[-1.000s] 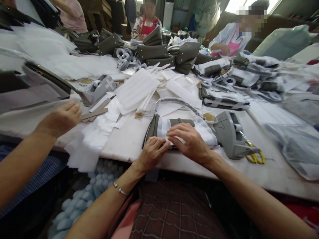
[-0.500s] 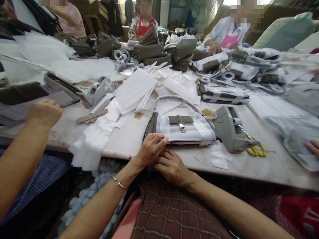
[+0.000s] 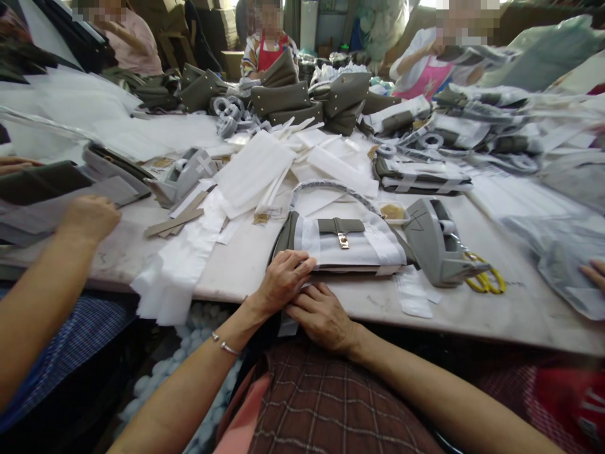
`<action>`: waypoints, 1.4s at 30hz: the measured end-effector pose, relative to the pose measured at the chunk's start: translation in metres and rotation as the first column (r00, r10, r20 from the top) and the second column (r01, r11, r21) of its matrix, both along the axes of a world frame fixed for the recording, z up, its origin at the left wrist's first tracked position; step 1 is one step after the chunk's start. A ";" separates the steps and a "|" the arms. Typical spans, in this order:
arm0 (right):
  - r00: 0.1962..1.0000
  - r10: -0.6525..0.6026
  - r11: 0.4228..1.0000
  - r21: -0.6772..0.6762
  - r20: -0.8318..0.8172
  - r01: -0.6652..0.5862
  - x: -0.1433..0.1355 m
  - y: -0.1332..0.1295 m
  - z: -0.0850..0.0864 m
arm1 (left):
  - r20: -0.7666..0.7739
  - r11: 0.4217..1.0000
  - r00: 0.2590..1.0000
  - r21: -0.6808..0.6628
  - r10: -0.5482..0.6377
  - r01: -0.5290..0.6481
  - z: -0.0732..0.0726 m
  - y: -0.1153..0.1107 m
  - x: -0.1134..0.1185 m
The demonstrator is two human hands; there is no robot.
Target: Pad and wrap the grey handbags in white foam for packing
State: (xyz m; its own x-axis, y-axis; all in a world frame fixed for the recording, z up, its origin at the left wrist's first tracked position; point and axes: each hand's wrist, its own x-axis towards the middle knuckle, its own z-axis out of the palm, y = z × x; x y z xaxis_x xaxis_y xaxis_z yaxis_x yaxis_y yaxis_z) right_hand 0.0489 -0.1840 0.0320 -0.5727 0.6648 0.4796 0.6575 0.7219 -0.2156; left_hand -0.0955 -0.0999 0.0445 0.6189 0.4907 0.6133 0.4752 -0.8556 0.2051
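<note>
Crowded white worktable (image 3: 236, 265) is carrying a flat olive-grey leather handbag wrapped in white foam (image 3: 347, 243) near its front edge, left hand (image 3: 282, 280) and right hand (image 3: 324, 315) pinching its loose wrap corner, risking tearing it

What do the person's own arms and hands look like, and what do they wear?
Both forearms are bare, with no sleeves and no gloves. The left hand has a thin silver bangle at its wrist. The right hand wears nothing visible.

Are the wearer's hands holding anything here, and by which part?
Left hand presses the near-left corner of the grey wrapped handbag. Right hand sits at its near edge; a grip cannot be told.
</note>
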 end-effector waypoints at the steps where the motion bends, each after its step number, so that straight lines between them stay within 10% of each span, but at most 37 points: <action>1: 0.998 0.017 1.000 -0.006 -0.060 -0.017 0.000 0.002 0.002 | 0.004 1.000 1.000 0.002 -0.002 0.001 -0.001 0.000 0.000; 19: 0.933 0.009 0.933 -0.332 -0.361 -0.138 0.031 0.005 0.050 | -0.039 0.995 0.999 0.100 -0.007 0.011 -0.001 -0.006 0.001; 29: 0.901 -0.153 0.867 -0.492 -0.405 -0.074 0.042 0.046 0.085 | 0.095 0.965 0.995 -0.258 -0.020 0.045 0.009 -0.023 -0.013; 36: 0.967 -0.036 0.840 -0.531 -0.252 -0.107 0.041 0.063 0.109 | 0.273 0.963 0.946 -0.245 0.176 -0.108 0.004 -0.029 0.007; 42: 0.832 -0.302 0.762 -0.642 -0.466 -0.084 0.046 0.082 0.098 | 0.259 0.946 0.937 -0.282 0.236 -0.161 0.003 -0.026 0.012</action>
